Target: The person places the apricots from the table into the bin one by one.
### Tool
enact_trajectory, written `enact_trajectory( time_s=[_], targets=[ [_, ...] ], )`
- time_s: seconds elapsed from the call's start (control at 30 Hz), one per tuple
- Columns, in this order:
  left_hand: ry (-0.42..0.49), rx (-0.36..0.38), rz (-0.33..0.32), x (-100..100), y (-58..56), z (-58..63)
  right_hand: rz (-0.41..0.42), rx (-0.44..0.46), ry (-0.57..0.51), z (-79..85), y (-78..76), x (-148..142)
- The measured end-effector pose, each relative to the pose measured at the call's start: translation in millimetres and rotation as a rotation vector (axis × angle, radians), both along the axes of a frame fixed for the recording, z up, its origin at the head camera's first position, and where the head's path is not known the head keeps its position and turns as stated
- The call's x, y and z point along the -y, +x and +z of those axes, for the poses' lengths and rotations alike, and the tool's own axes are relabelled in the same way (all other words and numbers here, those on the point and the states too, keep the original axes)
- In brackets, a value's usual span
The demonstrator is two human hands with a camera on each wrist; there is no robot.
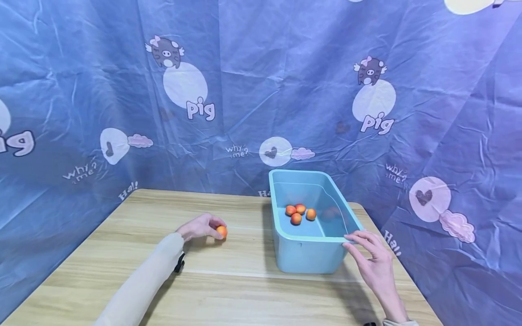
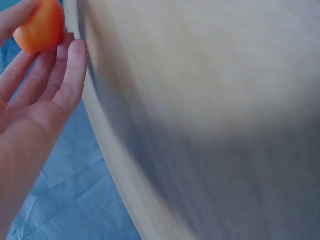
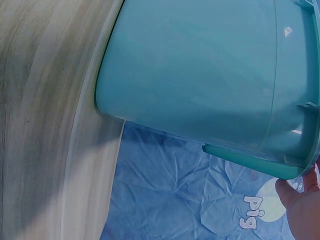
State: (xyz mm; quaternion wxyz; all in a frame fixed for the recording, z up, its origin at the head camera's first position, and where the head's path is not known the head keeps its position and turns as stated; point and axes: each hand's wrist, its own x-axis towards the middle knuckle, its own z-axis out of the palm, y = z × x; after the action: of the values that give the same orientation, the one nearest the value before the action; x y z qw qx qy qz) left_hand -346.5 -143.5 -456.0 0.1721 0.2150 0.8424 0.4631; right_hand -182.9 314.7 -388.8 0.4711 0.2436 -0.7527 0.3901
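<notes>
My left hand [image 1: 200,227] pinches a small orange-red fruit [image 1: 222,231], apricot-like in look, between thumb and fingertips, low over the table left of the bin. In the left wrist view, the smooth fruit [image 2: 45,27] sits at the fingertips, palm showing below. At the near right corner of a light blue plastic bin [image 1: 310,257], my right hand [image 1: 377,262] grips the rim, thumb outside and fingers on top. Several similar fruits [image 1: 296,219] lie together on the bin's floor. The right wrist view shows the bin's side wall [image 3: 190,75] and the thumb under its rim.
A wood-grain table [image 1: 228,299] carries the bin on its right side. Behind and on both sides hangs a blue cloth [image 1: 253,81] printed with pigs and words, close to the table's back edge.
</notes>
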Motion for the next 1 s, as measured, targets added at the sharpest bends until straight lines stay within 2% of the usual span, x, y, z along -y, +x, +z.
enact_trajectory(
  time_s=[0.1, 0.17, 0.33, 0.47, 0.57, 0.77, 1.0],
  targets=[
    [0.042, 0.031, 0.038, -1, -0.1, 5.7, 0.001, -0.003, -0.003, -0.5, -0.5, 0],
    [0.079, 0.029, 0.041, -3, -0.7, 9.7, 0.0, 0.0, -0.005, -1.1, -0.8, 0],
    [0.126, -0.041, 0.029, -8, -4.0, 18.4, -0.01, 0.01, -0.002, -0.7, 0.9, 0],
    [0.128, -0.073, 0.044, -10, -6.7, 22.4, -0.015, 0.009, -0.001, 0.3, 1.6, 1],
    [0.139, -0.081, 0.068, -11, -8.0, 24.4, -0.021, 0.011, 0.002, 1.1, 1.6, 1],
    [0.22, -0.096, 0.103, -10, -9.1, 31.5, -0.025, 0.016, 0.003, 1.0, 1.9, 1],
    [0.336, -0.099, 0.092, -15, -14.1, 41.0, -0.022, 0.013, 0.001, 1.4, 2.2, 0]
  ],
)
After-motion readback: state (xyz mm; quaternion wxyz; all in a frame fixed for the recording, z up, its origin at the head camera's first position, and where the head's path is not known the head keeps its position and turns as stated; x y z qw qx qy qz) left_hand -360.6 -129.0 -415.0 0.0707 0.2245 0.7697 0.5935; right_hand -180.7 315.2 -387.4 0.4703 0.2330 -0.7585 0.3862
